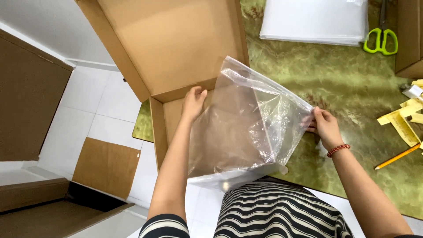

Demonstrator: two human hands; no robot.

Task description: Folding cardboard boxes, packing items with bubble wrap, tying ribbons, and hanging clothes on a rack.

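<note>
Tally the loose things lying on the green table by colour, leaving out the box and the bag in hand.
White: 1, stack of plastic bags
Green: 1, scissors
Yellow: 2, pile of paper strips and pencil
Total: 4
The strips count as one pile; their number cannot be told.

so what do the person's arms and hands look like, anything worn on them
Both forearms are bare, with no gloves. The left hand has nothing on its wrist. The right hand has a red beaded bracelet around the wrist. Black-and-white striped sleeves begin at the upper arms, matching the striped top.
</note>
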